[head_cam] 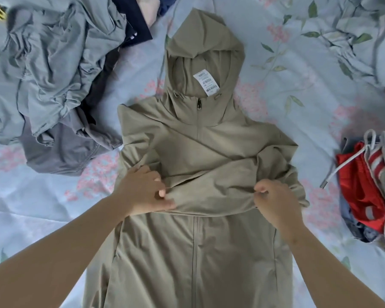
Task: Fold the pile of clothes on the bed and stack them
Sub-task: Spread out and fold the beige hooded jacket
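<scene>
Khaki hooded jacket lies flat, front up, in the middle of the bed, on a pale blue floral sheet. The hood points away from you and the hem runs toward you, out of the bottom of the view. The front zip is done up, with its dark pull at the collar. A white barcode label shows inside the hood opening.

Both sleeves are folded in across the chest, overlapping in a band at mid-body.

Your left hand sits at the left end of that band, with thumb and fingers curled and pinching the fabric edge. Your right hand is at the right end, seen from the back, fingers curled down into the sleeve cloth and gripping it. Both hands are clamped on the folded sleeve, and both forearms reach in from the near edge.

Left of the jacket is an unfolded heap of grey-green garments. A darker grey piece lies at its near edge, just beside the jacket's shoulder. A navy item lies at the far side.

On the right, well apart from the jacket, are red shorts with a white drawstring, bunched with striped and grey pieces.
</scene>
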